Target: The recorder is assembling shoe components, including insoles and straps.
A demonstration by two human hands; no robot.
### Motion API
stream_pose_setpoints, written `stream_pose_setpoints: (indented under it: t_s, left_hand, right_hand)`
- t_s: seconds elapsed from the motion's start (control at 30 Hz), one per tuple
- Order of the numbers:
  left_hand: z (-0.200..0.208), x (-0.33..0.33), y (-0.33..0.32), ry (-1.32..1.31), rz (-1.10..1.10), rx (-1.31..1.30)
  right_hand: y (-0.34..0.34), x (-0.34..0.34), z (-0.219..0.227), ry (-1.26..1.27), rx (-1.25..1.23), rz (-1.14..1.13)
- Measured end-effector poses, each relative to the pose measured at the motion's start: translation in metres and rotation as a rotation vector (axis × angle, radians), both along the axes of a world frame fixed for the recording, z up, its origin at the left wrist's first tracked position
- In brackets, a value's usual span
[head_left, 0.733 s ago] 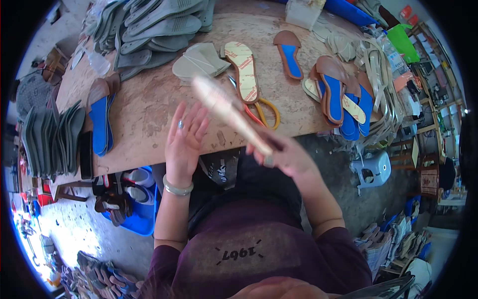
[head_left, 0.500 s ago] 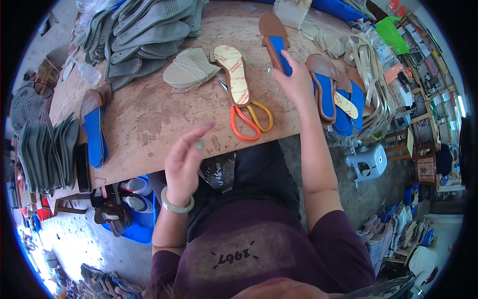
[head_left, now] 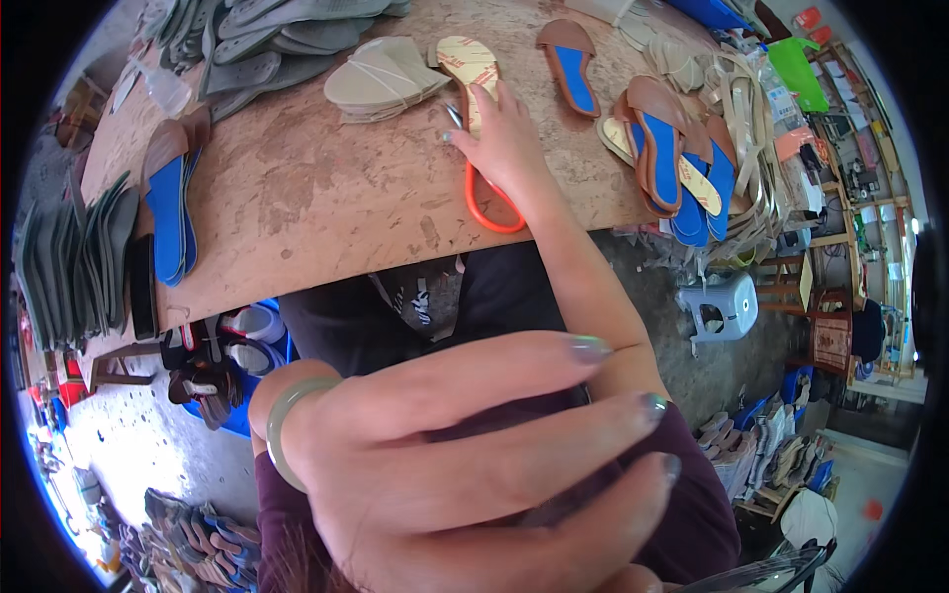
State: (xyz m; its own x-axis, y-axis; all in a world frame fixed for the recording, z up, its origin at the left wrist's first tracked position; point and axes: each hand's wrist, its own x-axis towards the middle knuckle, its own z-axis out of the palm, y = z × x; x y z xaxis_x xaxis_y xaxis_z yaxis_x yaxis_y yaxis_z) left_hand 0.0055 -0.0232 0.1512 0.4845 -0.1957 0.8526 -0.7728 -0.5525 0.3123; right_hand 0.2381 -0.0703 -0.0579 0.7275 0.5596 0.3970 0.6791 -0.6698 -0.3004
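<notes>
Up comes the left hand [head_left: 395, 484], filling lower centre, fingers loosely parted, any hold hidden! The right hand [head_left: 506, 148] has left the brown sole [head_left: 566, 38], now half-open over the pale sole [head_left: 469, 61], upper centre, grip unclear.

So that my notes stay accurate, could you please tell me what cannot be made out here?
In the head view:
- Cream printed sole: lower part hidden by the right hand; whether it is gripped is unclear.
- Orange-handled scissors: partly hidden by that hand.
- Purple shirt: largely hidden by the left hand.
- Stacked grey soles: cut off by the top edge.
</notes>
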Motion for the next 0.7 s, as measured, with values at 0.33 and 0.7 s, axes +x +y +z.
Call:
stream_pose_setpoints:
  t_s: [0.33, 0.7]
  left_hand:
    - [-0.01, 0.023, -0.006, -0.134, -0.506, -0.163]
    - [-0.003, -0.004, -0.006, 0.022, -0.195, -0.12]
  right_hand:
    - [-0.032, 0.011, 0.015, 0.299, 0.483, 0.054]
    - [-0.071, 0.028, 0.005, 0.796, 1.286, 0.035]
